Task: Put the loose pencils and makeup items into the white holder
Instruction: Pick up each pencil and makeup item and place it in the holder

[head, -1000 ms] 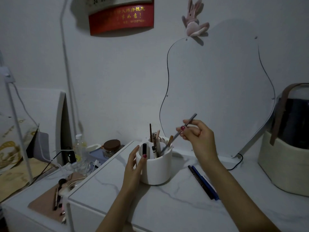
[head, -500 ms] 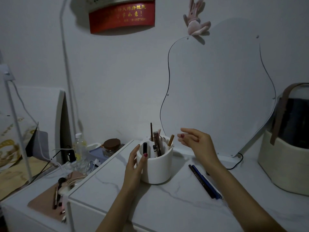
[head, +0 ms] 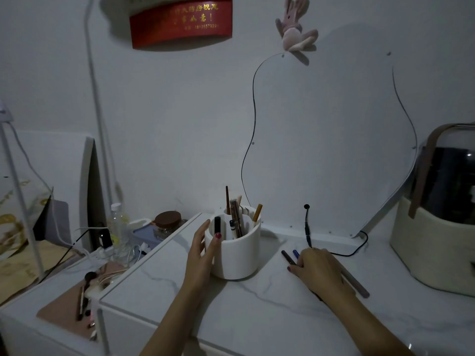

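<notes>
The white holder [head: 241,258] stands upright on the marble top with several pencils and makeup sticks in it. My left hand [head: 203,258] grips its left side, thumb on the front wall. To its right my right hand [head: 318,271] lies palm down over the loose pencils on the table. A dark pencil [head: 286,255] and a blue pencil [head: 295,253] poke out past my fingertips, and a brownish pencil end [head: 357,285] shows behind my wrist. My palm hides whether the fingers have closed around them.
A wavy-edged mirror [head: 334,150] leans on the wall behind, with a black cable [head: 307,227] in front of it. A cream container [head: 424,253] stands at the far right. On the lower left shelf sit a pink mat [head: 64,312] with brushes, a bottle [head: 118,227] and a jar [head: 168,219].
My right hand let a grey pencil go into the holder, then dropped from above the holder down onto the loose pencils on the table. The left hand stayed on the holder.
</notes>
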